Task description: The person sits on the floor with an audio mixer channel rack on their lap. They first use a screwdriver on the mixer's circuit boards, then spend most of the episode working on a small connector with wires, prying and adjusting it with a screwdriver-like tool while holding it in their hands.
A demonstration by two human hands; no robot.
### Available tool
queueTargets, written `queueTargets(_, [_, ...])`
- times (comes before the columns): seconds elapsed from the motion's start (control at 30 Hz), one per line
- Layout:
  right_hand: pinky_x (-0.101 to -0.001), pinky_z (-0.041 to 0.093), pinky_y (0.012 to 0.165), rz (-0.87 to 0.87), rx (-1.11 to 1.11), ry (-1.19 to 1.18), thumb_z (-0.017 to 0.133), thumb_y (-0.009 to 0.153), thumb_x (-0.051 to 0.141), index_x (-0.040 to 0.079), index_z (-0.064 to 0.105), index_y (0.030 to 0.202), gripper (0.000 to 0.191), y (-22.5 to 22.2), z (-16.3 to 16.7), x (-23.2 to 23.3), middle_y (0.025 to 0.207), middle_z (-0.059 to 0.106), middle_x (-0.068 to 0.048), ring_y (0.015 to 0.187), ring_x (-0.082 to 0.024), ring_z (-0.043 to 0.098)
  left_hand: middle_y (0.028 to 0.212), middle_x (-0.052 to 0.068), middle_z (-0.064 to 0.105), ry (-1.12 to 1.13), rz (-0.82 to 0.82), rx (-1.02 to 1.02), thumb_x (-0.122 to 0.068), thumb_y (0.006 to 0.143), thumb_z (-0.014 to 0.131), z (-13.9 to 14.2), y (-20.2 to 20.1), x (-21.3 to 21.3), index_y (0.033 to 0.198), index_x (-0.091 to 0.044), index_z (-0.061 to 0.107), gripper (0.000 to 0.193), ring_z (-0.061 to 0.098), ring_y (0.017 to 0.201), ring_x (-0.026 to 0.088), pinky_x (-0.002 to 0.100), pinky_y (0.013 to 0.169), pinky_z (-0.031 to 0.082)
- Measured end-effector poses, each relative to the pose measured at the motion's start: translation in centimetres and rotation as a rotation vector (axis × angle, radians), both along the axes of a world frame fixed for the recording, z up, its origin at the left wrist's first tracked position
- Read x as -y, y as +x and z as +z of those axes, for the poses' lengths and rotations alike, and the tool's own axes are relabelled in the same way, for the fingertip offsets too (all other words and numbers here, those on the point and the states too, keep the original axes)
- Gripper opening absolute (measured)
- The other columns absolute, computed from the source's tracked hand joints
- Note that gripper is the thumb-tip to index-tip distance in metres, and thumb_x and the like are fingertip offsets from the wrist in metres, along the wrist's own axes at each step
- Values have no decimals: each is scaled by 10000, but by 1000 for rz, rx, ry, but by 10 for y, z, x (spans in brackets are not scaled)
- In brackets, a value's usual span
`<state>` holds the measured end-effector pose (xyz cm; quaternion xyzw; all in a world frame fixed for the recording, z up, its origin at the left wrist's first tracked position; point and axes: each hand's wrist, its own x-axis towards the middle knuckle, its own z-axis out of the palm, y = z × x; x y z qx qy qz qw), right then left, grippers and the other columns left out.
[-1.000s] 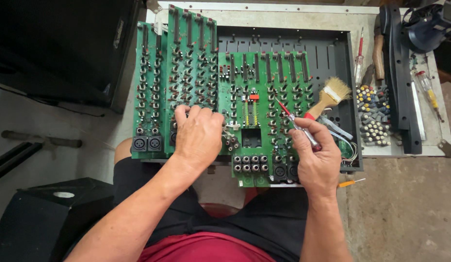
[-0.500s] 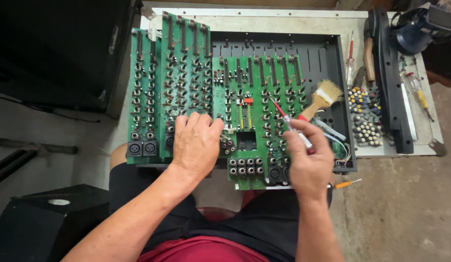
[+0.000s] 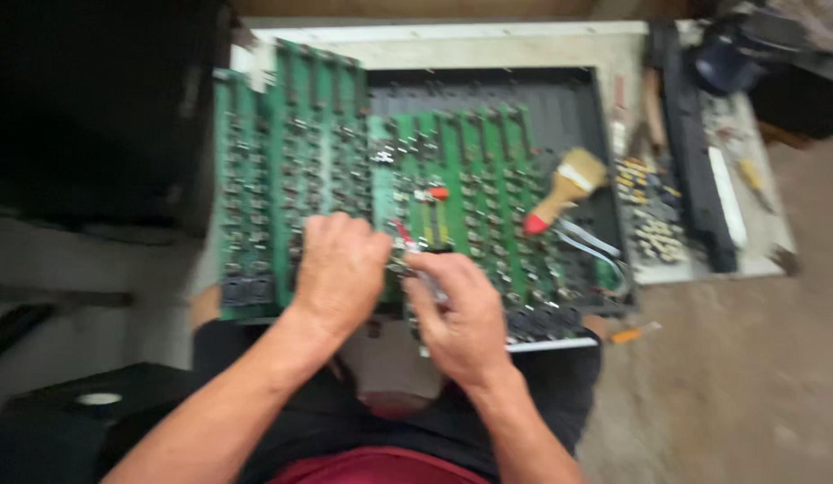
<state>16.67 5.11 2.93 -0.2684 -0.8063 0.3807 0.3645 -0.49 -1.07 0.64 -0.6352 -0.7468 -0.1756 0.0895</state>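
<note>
On my lap, I'm working the near edge of the green circuit board (image 3: pixel 452 179), left hand (image 3: pixel 340 269) pressing flat on it with fingers together, right hand (image 3: pixel 461 314) pinching a thin red-tipped tool (image 3: pixel 407 240) against the components between them. Next bit probably needs a steady tip; it's blurry here.

Two bare forearms are seen, no sleeves reaching them. The left hand (image 3: pixel 340 269) and right hand (image 3: pixel 461 314) are ungloved — no rings or watch can be made out through the blur. Dark shorts (image 3: pixel 560 394) are worn, and a dark red shirt (image 3: pixel 380 466) — its hem shown at the bottom edge.
</note>
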Motion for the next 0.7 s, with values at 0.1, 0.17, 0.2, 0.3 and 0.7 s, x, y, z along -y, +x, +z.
queueTargets(0.1, [-330,571,710,-34,1,-70,731,893,72,73,714,1128,236,-3,1,-2,1012,721,-97,889,-238,720,784,77,608,11,-4,13,-146,792,628,2,-5,-3,737,-132,671,71,583,858,302,477,765,440])
queueTargets(0.17, [-332,558,653,-69,22,-178,736,883,83,81,720,1119,236,-5,3,-1,972,725,-87,810,-224,714,799,79,612,90,-22,87,-129,803,631,1,-7,-2,747,-123,667,67,585,861,304,463,763,456])
queueTargets(0.2, [-334,552,625,-91,42,-230,739,879,89,85,724,1115,237,-5,3,0,952,727,-81,771,-217,711,812,81,620,115,-34,136,-125,807,635,0,-7,-2,750,-117,665,65,585,861,307,457,763,461])
queueTargets(0.3, [-335,530,600,-113,118,-206,750,867,95,92,735,1113,247,-10,2,-1,927,725,-76,693,-212,679,838,77,640,126,-78,219,-102,818,646,-3,-11,-1,767,-97,655,52,594,875,307,445,778,481])
queueTargets(0.7, [-314,535,589,-103,99,-112,742,878,100,95,718,1118,241,-13,1,-2,952,717,-81,744,-211,697,852,86,663,-1,-25,239,-106,790,676,0,-14,0,843,-89,699,61,613,869,315,445,793,499])
